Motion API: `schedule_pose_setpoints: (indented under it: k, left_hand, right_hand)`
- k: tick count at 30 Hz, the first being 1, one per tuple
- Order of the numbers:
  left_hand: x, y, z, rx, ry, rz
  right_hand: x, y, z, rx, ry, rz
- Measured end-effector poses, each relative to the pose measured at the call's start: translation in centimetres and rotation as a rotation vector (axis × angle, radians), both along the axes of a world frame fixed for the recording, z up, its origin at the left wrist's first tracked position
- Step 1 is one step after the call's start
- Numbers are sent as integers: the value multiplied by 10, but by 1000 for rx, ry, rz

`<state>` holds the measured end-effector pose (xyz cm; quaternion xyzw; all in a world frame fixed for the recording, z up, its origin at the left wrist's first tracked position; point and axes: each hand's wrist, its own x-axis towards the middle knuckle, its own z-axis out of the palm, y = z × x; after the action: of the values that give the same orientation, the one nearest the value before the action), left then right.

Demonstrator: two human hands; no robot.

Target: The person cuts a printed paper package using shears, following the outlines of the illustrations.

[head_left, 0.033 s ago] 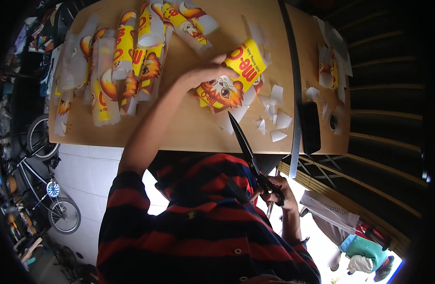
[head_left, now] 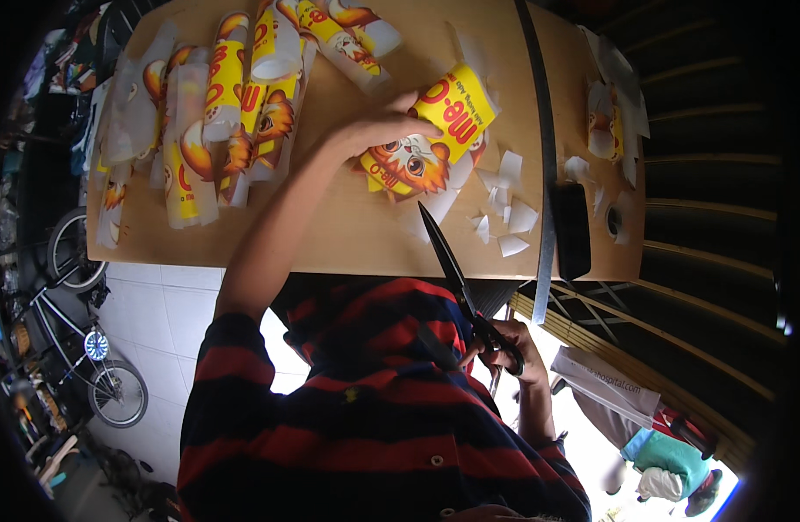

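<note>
My left hand [head_left: 389, 129] reaches over the table and grips a yellow printed sheet [head_left: 457, 111] with an orange-and-white cartoon cat on it. Part of the hand lies across the sheet's face; the other fingers are partly hidden. Beneath it lie more cat-printed pieces and whitish film, partly covered. Close to my body, below the table's front edge, my right hand [head_left: 515, 350] is closed round the handles of black scissors [head_left: 452, 265]. Their long blades are together, the tip pointing up toward the printed sheet without touching it.
Rolled printed sheets [head_left: 226, 74] crowd the table's left side. White scraps [head_left: 509, 213] lie right of the cat sheet. A dark strip [head_left: 544, 157] crosses the table beside a black phone [head_left: 574, 230]. A bicycle [head_left: 95, 339] stands at left; a person in green [head_left: 678, 461] is at lower right.
My left hand and the printed sheet have shifted slightly up and to the right. The scissors in my right hand have hardly moved.
</note>
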<state>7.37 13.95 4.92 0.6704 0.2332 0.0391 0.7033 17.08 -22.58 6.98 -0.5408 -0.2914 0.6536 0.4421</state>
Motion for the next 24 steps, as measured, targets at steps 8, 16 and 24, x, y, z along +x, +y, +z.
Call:
schedule_pose_setpoints:
  k: [8, 16, 24]
  left_hand:
    - [-16, 16, 0, 27, 94, -24]
    - [-28, -3, 37, -512, 249, 153]
    - [-84, -70, -21, -777, -541, 579]
  right_hand:
    - [5, 2, -4, -10, -28, 12]
    - [4, 16, -4, 7, -50, 3]
    - [7, 26, -6, -6, -160, 39]
